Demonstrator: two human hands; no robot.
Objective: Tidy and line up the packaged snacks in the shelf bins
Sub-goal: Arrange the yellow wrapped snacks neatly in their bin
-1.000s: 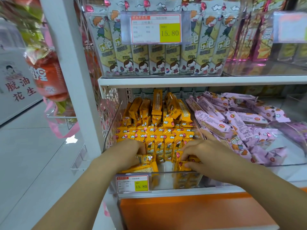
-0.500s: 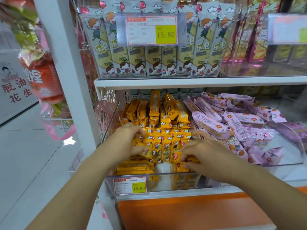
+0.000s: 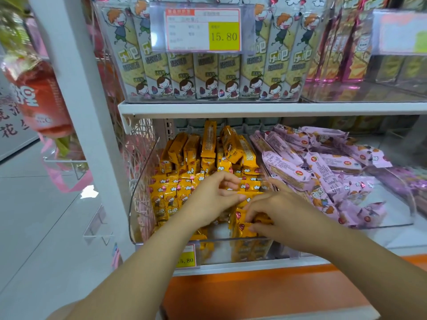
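Note:
A clear plastic bin (image 3: 141, 181) on the lower shelf holds many yellow snack packs (image 3: 171, 192), some upright in rows, others leaning at the back. My left hand (image 3: 212, 197) reaches into the bin's middle, its fingers curled round a yellow pack. My right hand (image 3: 277, 209) lies just to the right, fingertips pinching the yellow packs (image 3: 242, 225) at the bin's front. To the right a second clear bin holds purple snack packs (image 3: 323, 172) in a loose heap.
The upper shelf (image 3: 254, 108) carries a bin of grey cartoon biscuit packs (image 3: 208, 77) behind a 15.80 price tag (image 3: 203, 30). A white upright post (image 3: 76, 112) stands left, with red bags (image 3: 39, 98) hanging beyond. An orange ledge (image 3: 254, 294) runs below.
My left hand has moved from the bin's left front to its middle, close to my right hand. The right hand has stayed at the front packs. The view has shifted closer.

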